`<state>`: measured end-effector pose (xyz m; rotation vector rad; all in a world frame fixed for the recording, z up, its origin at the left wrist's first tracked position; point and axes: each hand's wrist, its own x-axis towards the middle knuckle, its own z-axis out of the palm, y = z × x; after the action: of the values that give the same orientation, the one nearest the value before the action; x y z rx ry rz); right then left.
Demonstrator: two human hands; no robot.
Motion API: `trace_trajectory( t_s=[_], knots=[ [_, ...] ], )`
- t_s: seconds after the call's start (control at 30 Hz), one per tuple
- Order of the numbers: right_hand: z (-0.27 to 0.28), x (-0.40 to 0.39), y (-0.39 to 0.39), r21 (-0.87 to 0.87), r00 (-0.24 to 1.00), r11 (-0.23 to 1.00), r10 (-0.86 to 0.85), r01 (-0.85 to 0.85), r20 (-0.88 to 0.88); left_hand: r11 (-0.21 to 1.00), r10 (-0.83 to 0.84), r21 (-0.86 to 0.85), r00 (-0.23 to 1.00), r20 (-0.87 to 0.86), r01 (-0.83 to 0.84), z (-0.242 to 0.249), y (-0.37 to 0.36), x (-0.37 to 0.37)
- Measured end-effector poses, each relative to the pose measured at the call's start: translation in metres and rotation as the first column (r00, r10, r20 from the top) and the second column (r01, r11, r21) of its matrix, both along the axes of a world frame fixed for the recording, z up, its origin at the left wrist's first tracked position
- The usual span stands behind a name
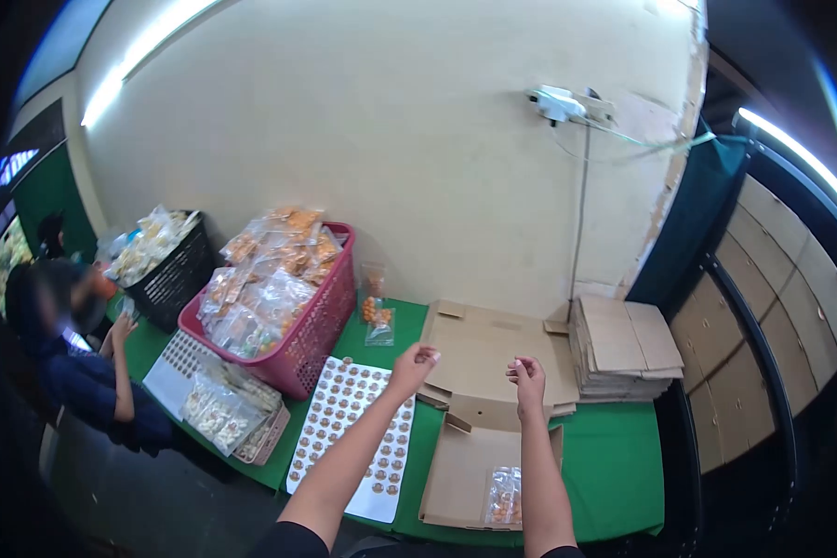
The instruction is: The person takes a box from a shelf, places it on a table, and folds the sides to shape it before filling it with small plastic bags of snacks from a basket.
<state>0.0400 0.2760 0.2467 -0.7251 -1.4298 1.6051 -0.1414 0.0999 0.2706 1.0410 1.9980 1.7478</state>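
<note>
Brown cardboard first: one box lies open on the green tabletop (614, 456), tray (451, 465) nearest us, lid (502, 352) folded back toward the wall. Our left hand (413, 368) and right hand (527, 383) hang above it, apart from each other, fingers curled and fingertips drawn close; we can't tell if either pinches anything small.

Box should handle light and fairly stiff, flaps easily creased; best hold is the side walls. Clear packets (504, 495) lie in the tray by the right forearm, probably light, slippery, contents maybe crushable; take them by a sealed edge.

Counts: one box, two hands, packets in tray maybe two, overlap hides it. One sticker sheet (344, 402) left of the box, partly under our left forearm; stickers too many to count. Second sheet (170, 358) farther left. Three baskets: pink (327, 321), black (169, 290), one small (270, 437). Two loose packets (378, 324) right of the pink one. One cardboard stack (623, 339), pieces uncounted. One co-worker's hand (121, 328) shows clearly.
</note>
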Motion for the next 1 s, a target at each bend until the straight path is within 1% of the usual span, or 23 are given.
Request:
trace_trajectory(
  t_s=[0.03, 0.07, 0.13, 0.23, 0.27, 0.33, 0.4, 0.47, 0.5, 0.53, 0.57, 0.6, 0.67, 0.73, 0.8, 0.83, 0.87, 0.9, 0.93, 0.97, 1.0],
  knots=[
    [0.009, -0.015, -0.001, 0.005, 1.000, 1.000, 0.030, -0.030, -0.009, 0.998, 0.043, 0.055, 0.997, -0.059, -0.040, 0.012, -0.009, -0.016],
    [0.017, -0.029, -0.001, 0.034, 0.999, 0.998, 0.052, -0.052, -0.015, 0.997, 0.072, 0.037, 0.996, -0.046, -0.071, 0.023, -0.018, -0.032],
    [0.032, -0.059, -0.006, 0.049, 0.996, 0.996, 0.081, -0.079, -0.039, 0.991, 0.092, 0.088, 0.989, 0.114, -0.102, 0.047, -0.040, -0.058],
    [0.047, -0.102, -0.021, 0.034, 0.987, 0.990, 0.137, -0.134, -0.083, 0.983, 0.162, 0.080, 0.987, 0.018, -0.163, 0.071, -0.077, -0.100],
    [0.052, -0.119, -0.028, 0.041, 0.980, 0.983, 0.181, -0.178, -0.087, 0.980, 0.178, 0.082, 0.984, 0.019, -0.179, 0.076, -0.089, -0.111],
    [0.065, -0.149, -0.045, 0.054, 0.968, 0.973, 0.229, -0.225, -0.100, 0.961, 0.195, 0.167, 0.968, 0.160, -0.221, 0.093, -0.110, -0.136],
    [0.078, -0.180, -0.063, 0.111, 0.959, 0.955, 0.282, -0.277, -0.033, 0.960, 0.188, 0.183, 0.970, 0.153, -0.214, 0.099, -0.132, -0.175],
    [0.087, -0.211, -0.080, 0.123, 0.952, 0.948, 0.301, -0.293, -0.052, 0.959, 0.209, 0.162, 0.967, 0.142, -0.231, 0.105, -0.154, -0.216],
    [0.091, -0.226, -0.090, 0.162, 0.946, 0.940, 0.315, -0.301, -0.069, 0.954, 0.236, 0.152, 0.960, 0.148, -0.258, 0.110, -0.165, -0.233],
    [0.095, -0.241, -0.100, 0.200, 0.941, 0.930, 0.329, -0.307, -0.084, 0.956, 0.230, 0.151, 0.962, 0.144, -0.251, 0.114, -0.177, -0.250],
    [0.099, -0.256, -0.111, 0.224, 0.943, 0.925, 0.327, -0.306, -0.063, 0.950, 0.242, 0.164, 0.959, 0.147, -0.265, 0.116, -0.190, -0.269],
    [0.100, -0.273, -0.120, 0.224, 0.946, 0.929, 0.317, -0.296, -0.067, 0.944, 0.253, 0.178, 0.956, 0.150, -0.278, 0.118, -0.201, -0.289],
    [0.100, -0.308, -0.139, 0.252, 0.937, 0.913, 0.344, -0.320, -0.055, 0.941, 0.263, 0.170, 0.948, 0.181, -0.294, 0.107, -0.221, -0.333],
    [0.100, -0.343, -0.161, 0.250, 0.934, 0.909, 0.355, -0.334, -0.041, 0.933, 0.328, 0.111, 0.935, 0.133, -0.343, 0.084, -0.237, -0.378],
    [0.091, -0.381, -0.180, 0.286, 0.927, 0.889, 0.375, -0.358, -0.004, 0.920, 0.348, 0.133, 0.924, 0.157, -0.369, 0.062, -0.243, -0.409],
    [0.088, -0.397, -0.189, 0.341, 0.933, 0.871, 0.352, -0.355, 0.072, 0.916, 0.387, 0.087, 0.920, 0.060, -0.391, 0.055, -0.241, -0.418],
    [0.085, -0.414, -0.199, 0.344, 0.933, 0.869, 0.350, -0.355, 0.079, 0.908, 0.417, 0.043, 0.908, -0.040, -0.416, 0.048, -0.237, -0.426],
    [0.085, -0.428, -0.211, 0.405, 0.935, 0.843, 0.318, -0.354, 0.156, 0.919, 0.394, 0.034, 0.917, -0.062, -0.392, 0.041, -0.231, -0.429],
    [0.084, -0.440, -0.220, 0.463, 0.932, 0.811, 0.279, -0.357, 0.231, 0.946, 0.322, 0.014, 0.935, -0.145, -0.324, 0.026, -0.223, -0.434],
    [0.077, -0.453, -0.223, 0.575, 0.906, 0.704, 0.267, -0.416, 0.328, 0.967, 0.246, -0.012, 0.943, -0.225, -0.255, 0.011, -0.216, -0.438],
    [0.074, -0.460, -0.228, 0.577, 0.904, 0.701, 0.264, -0.420, 0.337, 0.967, 0.246, -0.007, 0.945, -0.215, -0.253, 0.009, -0.211, -0.432]
  ],
)
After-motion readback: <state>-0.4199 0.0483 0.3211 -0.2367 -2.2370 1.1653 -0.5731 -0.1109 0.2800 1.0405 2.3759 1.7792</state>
